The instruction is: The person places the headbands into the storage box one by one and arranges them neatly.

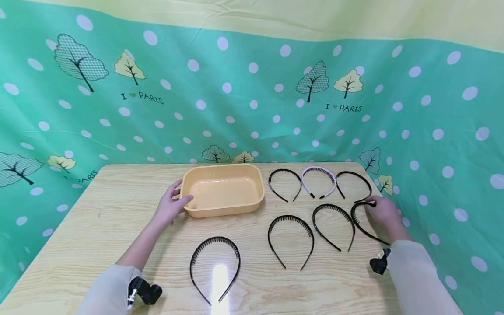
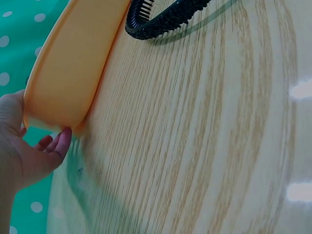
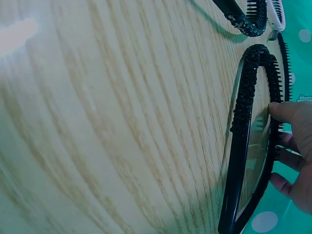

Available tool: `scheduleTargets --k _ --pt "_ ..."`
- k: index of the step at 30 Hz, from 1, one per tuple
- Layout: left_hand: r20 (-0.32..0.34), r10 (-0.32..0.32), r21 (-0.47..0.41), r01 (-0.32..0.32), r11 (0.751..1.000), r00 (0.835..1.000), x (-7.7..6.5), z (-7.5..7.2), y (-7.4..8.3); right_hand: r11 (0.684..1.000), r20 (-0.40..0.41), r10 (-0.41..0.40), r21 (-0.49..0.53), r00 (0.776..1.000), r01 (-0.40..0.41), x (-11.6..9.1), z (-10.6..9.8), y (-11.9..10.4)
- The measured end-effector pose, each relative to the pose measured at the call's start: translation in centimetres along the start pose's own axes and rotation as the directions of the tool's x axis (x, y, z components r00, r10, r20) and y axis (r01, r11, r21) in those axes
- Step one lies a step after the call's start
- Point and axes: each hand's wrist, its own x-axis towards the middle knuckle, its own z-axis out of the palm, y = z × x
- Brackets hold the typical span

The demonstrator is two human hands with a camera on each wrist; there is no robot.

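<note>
At the left end of a pale orange plastic tray (image 1: 224, 211), my left hand (image 1: 169, 206) grips the rim, thumb over the edge and fingers on the outer wall. The left wrist view shows the tray's wall (image 2: 68, 63) and the curled fingers under its corner. On the far right, my right hand (image 1: 384, 214) pinches a black toothed headband (image 3: 248, 87) between thumb and fingers. Its band is raised on edge and has a beaded, sparkly outer surface. Beside it lies another black headband (image 1: 334, 205).
Behind these lie a black headband (image 1: 285, 170), a lilac one (image 1: 320, 168) and another black one (image 1: 354, 173). Nearer are two black headbands, one at centre right (image 1: 291, 217) and one at the front (image 1: 216, 239). A green dotted curtain (image 1: 252, 105) hangs behind the wooden table (image 1: 118, 201).
</note>
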Motion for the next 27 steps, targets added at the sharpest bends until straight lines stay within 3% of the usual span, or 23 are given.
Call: scheduleTargets --k 11,27 --pt "-0.003 -0.005 0.004 0.005 1.0 1.0 -0.04 0.08 0.23 0.999 -0.026 -0.006 -0.034 1.0 0.005 -0.19 0.04 -0.17" --pt "-0.007 -0.017 0.006 0.017 1.0 1.0 0.01 0.19 0.24 1.0 -0.05 -0.002 0.011 0.999 0.002 -0.4 -0.6 -0.07"
